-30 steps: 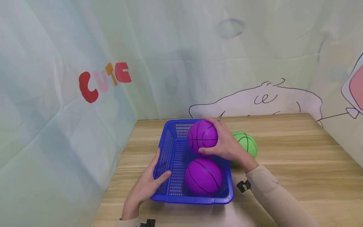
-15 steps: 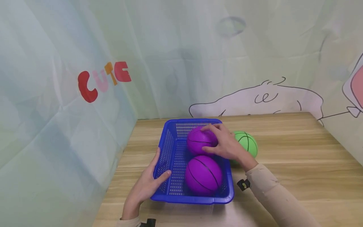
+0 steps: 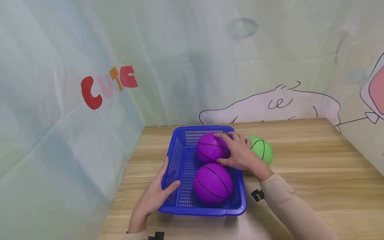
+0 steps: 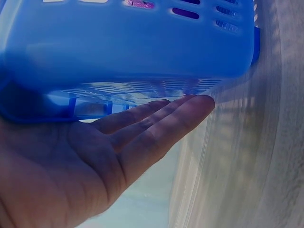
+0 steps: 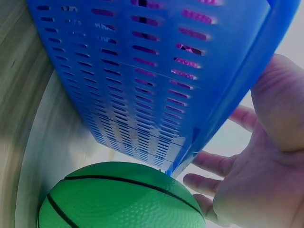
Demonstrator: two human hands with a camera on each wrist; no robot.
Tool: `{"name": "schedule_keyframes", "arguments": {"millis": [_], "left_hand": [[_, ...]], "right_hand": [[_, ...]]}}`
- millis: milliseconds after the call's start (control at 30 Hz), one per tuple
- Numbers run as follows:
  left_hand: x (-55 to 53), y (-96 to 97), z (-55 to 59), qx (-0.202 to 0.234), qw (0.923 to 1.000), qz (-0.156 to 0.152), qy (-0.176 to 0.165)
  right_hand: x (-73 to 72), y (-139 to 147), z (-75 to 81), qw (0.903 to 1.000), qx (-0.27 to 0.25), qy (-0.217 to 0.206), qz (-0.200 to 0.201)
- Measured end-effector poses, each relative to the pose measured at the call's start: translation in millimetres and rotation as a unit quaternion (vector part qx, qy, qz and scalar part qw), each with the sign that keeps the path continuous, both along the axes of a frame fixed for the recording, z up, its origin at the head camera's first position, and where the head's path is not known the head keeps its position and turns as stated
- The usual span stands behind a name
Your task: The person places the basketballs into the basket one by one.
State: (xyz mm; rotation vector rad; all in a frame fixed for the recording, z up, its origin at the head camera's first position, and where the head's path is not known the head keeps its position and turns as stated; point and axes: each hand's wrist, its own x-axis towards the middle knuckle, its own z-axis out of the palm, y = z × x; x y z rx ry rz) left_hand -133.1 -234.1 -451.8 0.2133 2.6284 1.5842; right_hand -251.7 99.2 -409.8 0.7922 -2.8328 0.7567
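Note:
A blue plastic basket (image 3: 198, 211) with slotted walls stands on the table, two purple balls inside it: a near ball (image 3: 213, 184) and a far ball (image 3: 210, 148), both with black seam lines. My left hand (image 3: 154, 193) holds the basket's left side, thumb over the rim; in the left wrist view its fingers (image 4: 161, 128) lie straight along the outside wall. Over the right rim, my right hand (image 3: 241, 153) has spread, loosely bent fingers next to the far ball; whether they touch it I cannot tell. The right wrist view shows the palm (image 5: 266, 183) outside the rim.
A green ball (image 3: 262, 151) with black lines rests on the wooden table (image 3: 306, 160) just right of the basket, partly behind my right hand. Printed fabric walls (image 3: 180, 66) enclose the left, back and right sides.
The far purple ball has gone down into the basket and turned. My right hand has eased its fingers off it, shifting slightly right. The left hand stays on the basket.

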Motion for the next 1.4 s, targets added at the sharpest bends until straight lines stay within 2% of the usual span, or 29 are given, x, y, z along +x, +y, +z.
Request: {"name": "schedule_keyframes", "arguments": {"millis": [267, 467, 700, 1100, 1400], "left_hand": [[0.4, 1.5, 1.1, -0.006, 1.0000, 0.003, -0.006], [1.1, 1.7, 0.7, -0.003, 0.9999, 0.006, -0.009], [1.5, 0.7, 0.4, -0.003, 0.9999, 0.008, -0.009], [1.7, 0.2, -0.9, -0.002, 0.9999, 0.008, -0.011], [0.2, 1.1, -1.9, -0.007, 0.9999, 0.009, -0.004]], "right_hand": [[1.8, 3.3, 3.6, 0.9999, -0.007, 0.008, -0.002], [6.6, 5.8, 12.8, 0.9998, -0.017, 0.002, -0.010], [14.9, 12.6, 23.3, 0.9990, -0.031, 0.022, -0.026], [34.8, 39.5, 59.0, 0.9937, -0.103, 0.039, -0.021], [48.6, 67.1, 83.9, 0.9808, -0.170, 0.086, -0.040]]}}
